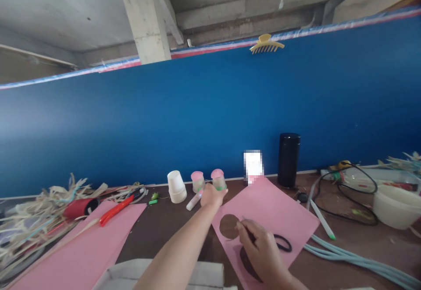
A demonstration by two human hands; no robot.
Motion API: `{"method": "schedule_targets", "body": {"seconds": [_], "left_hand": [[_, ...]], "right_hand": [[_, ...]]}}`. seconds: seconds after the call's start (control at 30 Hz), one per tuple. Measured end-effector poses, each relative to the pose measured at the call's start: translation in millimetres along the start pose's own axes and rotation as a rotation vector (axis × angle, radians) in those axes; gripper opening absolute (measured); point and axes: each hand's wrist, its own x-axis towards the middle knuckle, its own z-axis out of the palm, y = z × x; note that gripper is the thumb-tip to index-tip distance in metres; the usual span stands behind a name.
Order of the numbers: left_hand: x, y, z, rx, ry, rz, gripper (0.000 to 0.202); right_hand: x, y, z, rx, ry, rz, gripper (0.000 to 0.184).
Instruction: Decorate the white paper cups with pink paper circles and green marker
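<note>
Bare desk (pixel 141 237) separates the left pink sheet (pixel 75 255) from the right one (pixel 279 206); a blue wall (pixel 210 106) bounds the back. There, the left hand (pixel 212 197) meets 1 pink-topped cup (pixel 217 175) (its grip is hidden). The right hand's (pixel 259 242) fingers pinch together above the right sheet, contents unclear.

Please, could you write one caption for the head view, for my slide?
Left hand at a pink-topped cup, right hand over a pink sheet, before a blue partition.
</note>
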Motion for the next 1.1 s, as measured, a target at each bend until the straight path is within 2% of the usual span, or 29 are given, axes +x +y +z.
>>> {"method": "schedule_targets", "body": {"seconds": [0.1,0.17,0.23,0.27,0.33,0.37,0.4,0.43,0.5,0.57,0.63,0.7,0.87,1.1], "left_hand": [[-20.0,-19.7,-20.3,0.043,0.073,0.141,0.046],[-28.4,-37.9,-39.2,0.049,0.134,0.249,0.033],[-28.8,-57.8,-61.8,0.008,0.236,0.256,0.022],[-25.7,-67.5,-73.5,-0.016,0.325,0.236,0.021],[-14.4,-84.9,-94.1,-0.069,0.579,0.198,0.026],[-7.1,-92.0,-101.8,-0.094,0.681,0.169,0.036],[0.5,-97.9,-107.4,-0.103,0.723,0.121,0.048],[7.9,-102.3,-110.6,-0.091,0.698,0.07,0.061],[21.0,-107.2,-111.2,-0.057,0.558,-0.014,0.083],[31.2,-107.7,-107.2,-0.056,0.441,-0.065,0.094],[38.9,-106.3,-102.9,-0.065,0.416,-0.067,0.098],[44.9,-104.8,-101.3,-0.07,0.436,-0.049,0.093],[53.4,-104.0,-108.4,-0.056,0.46,0.019,0.057],[49.7,-94.3,-124.3,-0.047,0.511,0.067,0.055]], "right_hand": [[0.9,-0.1,-2.3,0.019,-0.014,0.003,0.029],[1.4,-1.0,-3.4,0.018,-0.015,0.003,0.03],[1.5,-2.2,-4.2,0.01,-0.012,0.007,0.031],[1.4,-2.9,-4.6,0.006,-0.012,0.011,0.031],[1.1,-4.3,-5.2,-0.003,-0.011,0.018,0.032],[0.9,-5.0,-5.5,-0.007,-0.006,0.021,0.033],[0.7,-5.8,-5.8,-0.01,-0.001,0.025,0.034],[0.6,-6.7,-6.1,-0.014,0.002,0.029,0.034],[0.2,-8.6,-6.7,-0.021,0.017,0.039,0.036],[-0.3,-10.7,-7.1,-0.026,0.039,0.048,0.038],[-0.7,-12.6,-7.3,-0.027,0.065,0.051,0.041],[-0.7,-13.8,-7.3,-0.021,0.09,0.052,0.042],[0.7,-15.4,-7.0,-0.002,0.078,0.058,0.043],[0.5,-13.1,-6.3,0.024,0.056,0.084,0.041]]}}
